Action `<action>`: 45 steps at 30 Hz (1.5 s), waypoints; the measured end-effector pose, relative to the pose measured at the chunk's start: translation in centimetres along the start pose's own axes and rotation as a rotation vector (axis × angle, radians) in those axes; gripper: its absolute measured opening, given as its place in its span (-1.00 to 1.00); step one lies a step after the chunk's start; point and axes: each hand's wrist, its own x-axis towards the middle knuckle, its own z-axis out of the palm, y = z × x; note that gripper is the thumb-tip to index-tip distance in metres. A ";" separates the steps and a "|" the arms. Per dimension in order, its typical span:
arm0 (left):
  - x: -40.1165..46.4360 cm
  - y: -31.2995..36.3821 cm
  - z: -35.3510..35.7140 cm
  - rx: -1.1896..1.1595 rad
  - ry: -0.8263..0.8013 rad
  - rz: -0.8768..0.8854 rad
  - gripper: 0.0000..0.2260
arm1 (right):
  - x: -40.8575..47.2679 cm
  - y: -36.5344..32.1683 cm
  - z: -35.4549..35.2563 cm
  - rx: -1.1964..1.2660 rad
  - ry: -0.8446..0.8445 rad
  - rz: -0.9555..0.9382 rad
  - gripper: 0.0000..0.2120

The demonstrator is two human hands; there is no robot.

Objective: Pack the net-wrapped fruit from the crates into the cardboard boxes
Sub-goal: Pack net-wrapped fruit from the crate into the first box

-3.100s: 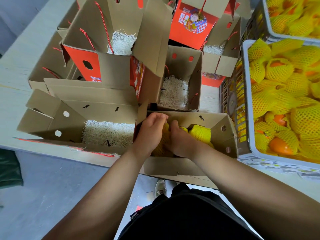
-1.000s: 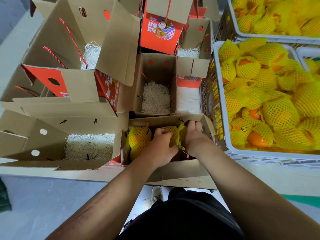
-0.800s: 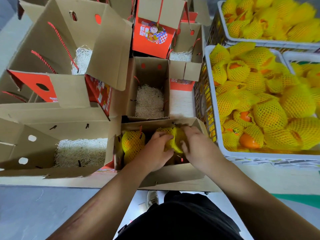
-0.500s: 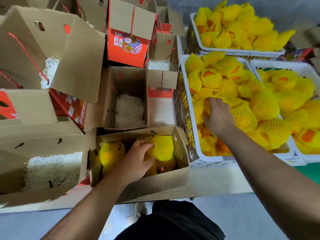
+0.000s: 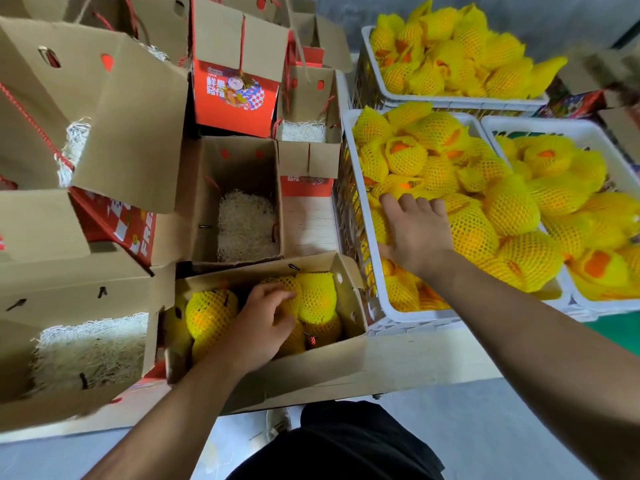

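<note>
Right hand (image 5: 414, 233) moved onto crate (image 5: 391, 315) fruit.

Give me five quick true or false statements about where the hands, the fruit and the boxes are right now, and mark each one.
1. The right hand reaches into the nearest white crate. True.
2. The left hand is lifting a fruit high above the table. False: it rests on net-wrapped fruit inside the near cardboard box.
3. The open box behind it holds only pale shredded filler. True.
4. The fruit nets are green. False: they are yellow.
5. Only one crate holds fruit. False: the far crate and the right-hand crate also hold wrapped fruit.
</note>
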 end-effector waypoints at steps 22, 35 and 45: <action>-0.7 -0.3 -3.4 -0.514 0.002 -0.194 -0.07 | -5.4 -18.7 0.5 0.800 -0.934 0.261 0.08; -4.0 -1.9 -3.3 0.572 -0.099 -0.088 -0.74 | -5.0 -17.8 -0.5 0.583 -0.947 0.029 -0.11; -4.5 -2.4 -2.9 0.476 0.050 -0.016 -0.75 | -6.2 -16.4 -0.4 0.691 -0.735 0.074 -0.41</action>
